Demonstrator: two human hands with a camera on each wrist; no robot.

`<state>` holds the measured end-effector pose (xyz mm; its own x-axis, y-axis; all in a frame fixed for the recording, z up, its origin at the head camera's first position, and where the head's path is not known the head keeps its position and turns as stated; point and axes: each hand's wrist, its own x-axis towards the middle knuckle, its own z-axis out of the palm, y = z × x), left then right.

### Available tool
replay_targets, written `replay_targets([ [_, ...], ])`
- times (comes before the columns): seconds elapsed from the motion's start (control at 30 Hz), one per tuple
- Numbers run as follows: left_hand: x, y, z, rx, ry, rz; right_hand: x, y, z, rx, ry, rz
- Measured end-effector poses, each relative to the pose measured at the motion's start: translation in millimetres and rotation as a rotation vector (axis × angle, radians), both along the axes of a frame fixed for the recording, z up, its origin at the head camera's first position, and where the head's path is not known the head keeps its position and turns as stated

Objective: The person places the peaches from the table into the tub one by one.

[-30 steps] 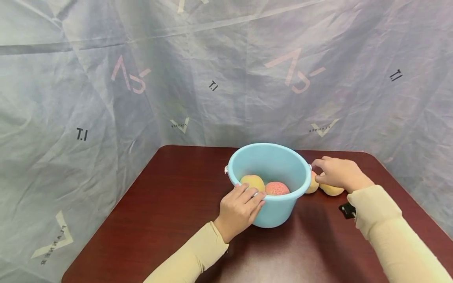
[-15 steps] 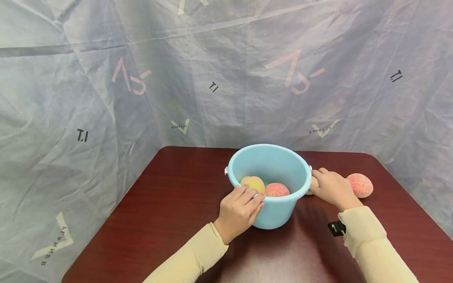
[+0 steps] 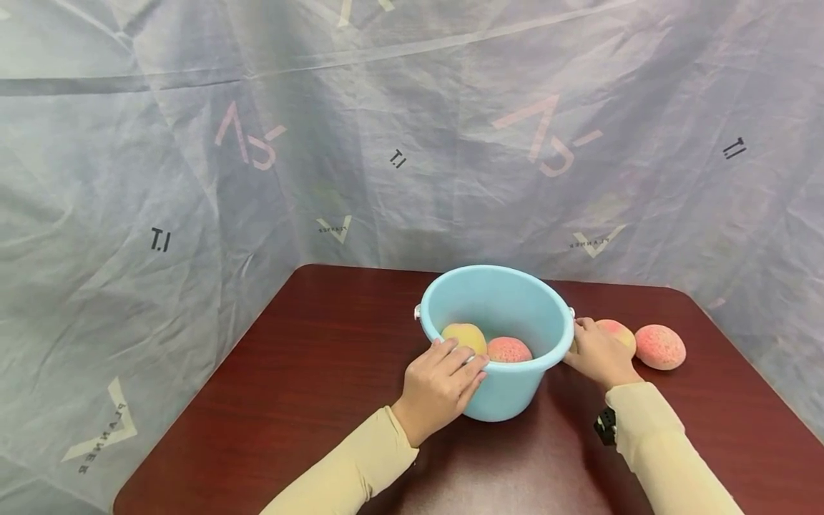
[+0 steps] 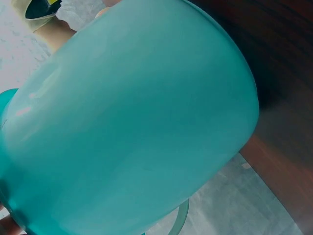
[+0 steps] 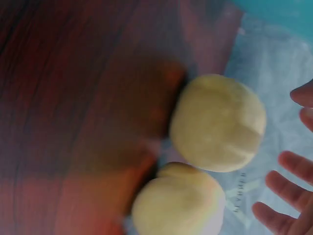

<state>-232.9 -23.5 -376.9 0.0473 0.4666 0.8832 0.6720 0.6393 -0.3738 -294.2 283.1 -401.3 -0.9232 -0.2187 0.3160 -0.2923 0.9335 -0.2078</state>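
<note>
My left hand point(image 3: 440, 390) grips the near rim of a light blue bucket point(image 3: 498, 393), fingers over the edge. The bucket's wall fills most of the left wrist view. Inside it lie a yellow peach point(image 3: 465, 336) and a speckled pink peach point(image 3: 508, 350). Beside the bucket's right side is my right hand point(image 3: 600, 352). In the right wrist view its fingers point(image 5: 288, 188) are spread, apart from two yellowish peaches point(image 5: 217, 122) on the table. To the right of that hand, the head view shows a pink-and-yellow peach point(image 3: 621, 336) and a speckled pink peach point(image 3: 661, 347).
Everything stands on a dark red-brown wooden table point(image 3: 309, 372) with rounded far corners. Grey printed cloth point(image 3: 412, 200) hangs behind it and along the sides. A small black device point(image 3: 605, 425) sits at the right wrist.
My right hand has moved left and slightly toward me, to the bucket's side, uncovering the peaches on the right. My left hand keeps its hold on the rim.
</note>
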Motion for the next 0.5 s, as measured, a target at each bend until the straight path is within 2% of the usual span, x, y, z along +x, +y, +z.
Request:
replay_targets([
  [0.1,-0.4,1.4,0.3,-0.003,0.007,-0.001,-3.5,1.4,-6.0,-0.018,0.049,-0.006],
  [0.17,-0.7,2.4,0.3,-0.006,0.011,-0.002,-5.5,1.1,-7.8,-0.027,0.051,-0.021],
  [0.37,1.2,5.1,-0.7,-0.011,0.005,-0.010,-9.1,-0.1,-9.3,-0.082,-0.096,-0.099],
  [0.5,2.8,6.2,-1.9,-0.019,0.010,-0.015,-10.0,2.8,-11.5,-0.101,-0.185,-0.121],
])
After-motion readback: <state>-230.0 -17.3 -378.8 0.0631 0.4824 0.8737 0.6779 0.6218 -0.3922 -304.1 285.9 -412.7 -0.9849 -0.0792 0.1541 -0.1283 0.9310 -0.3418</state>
